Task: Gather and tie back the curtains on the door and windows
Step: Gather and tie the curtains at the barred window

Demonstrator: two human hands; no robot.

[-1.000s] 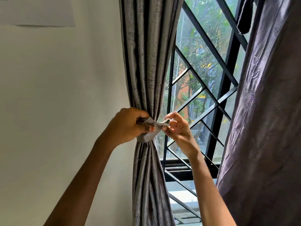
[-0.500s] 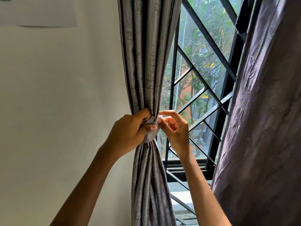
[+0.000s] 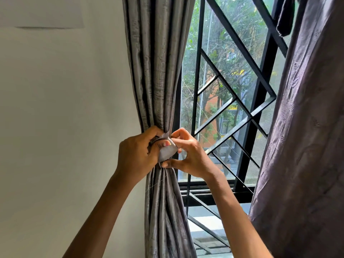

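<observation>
Across the left half of the frame runs a plain pale wall (image 3: pixel 55 108). At the right edge a purple curtain (image 3: pixel 307 127) hangs loose, from the top of the frame to the bottom. Between the two stands the window, its black grille (image 3: pixel 260 81) of upright and slanting bars set before the glass, with trees and an orange building outside.

Just right of the wall, in the centre of the frame, hangs the grey curtain (image 3: pixel 156 62). It is drawn into tight folds and pinched to a narrow waist at mid-height, then spreads again below.

Both bare arms reach up from the lower edge to that waist. The left grip (image 3: pixel 135 155) has its fingers curled round the gathered folds, the thumb laid on the tie-back band (image 3: pixel 167 151). The right grip (image 3: pixel 191 157) pinches the same band, forefinger at its top edge and thumb under its lower edge. The band, a pale grey strip of cloth, lies against the curtain's waist between the two grips.
</observation>
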